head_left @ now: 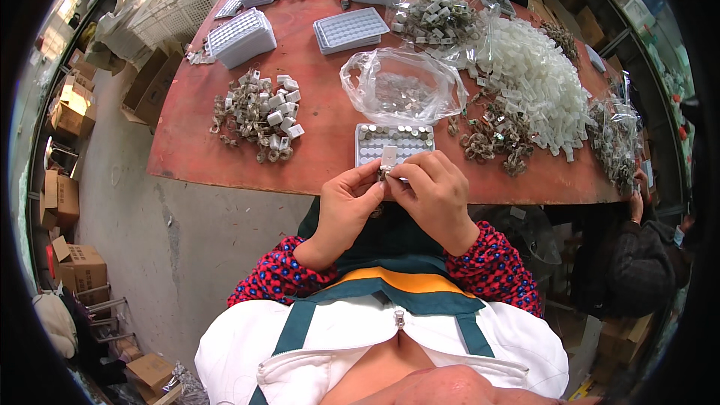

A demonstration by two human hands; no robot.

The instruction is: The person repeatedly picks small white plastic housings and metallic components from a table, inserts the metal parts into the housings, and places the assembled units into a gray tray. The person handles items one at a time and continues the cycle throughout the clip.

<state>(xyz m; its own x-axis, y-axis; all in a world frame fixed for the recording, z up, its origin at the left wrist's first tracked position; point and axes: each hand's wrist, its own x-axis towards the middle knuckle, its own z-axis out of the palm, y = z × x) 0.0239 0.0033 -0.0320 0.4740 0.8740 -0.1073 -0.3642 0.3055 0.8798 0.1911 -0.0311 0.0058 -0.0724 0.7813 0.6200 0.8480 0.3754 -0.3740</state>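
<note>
My left hand (343, 208) and my right hand (436, 193) meet at the near edge of the red table. Pinched between their fingertips is a small white plastic casing (388, 155), upright, with a bit of dark wire at its lower end. Just behind it lies a white tray (367, 156) with rows of pockets. Small round metal pieces (395, 133) fill its far rows; my fingers cover part of its near side. Beyond the tray, an open clear plastic bag (357, 97) holds small shiny pieces I cannot make out.
On the left sits a pile of white casings with coiled wires (264, 116). A large heap of translucent casings (532, 67) and brown coiled wires (499, 135) lie right. Stacked white trays (244, 36) stand farther back. Other people (637, 255) are at the right and far edges.
</note>
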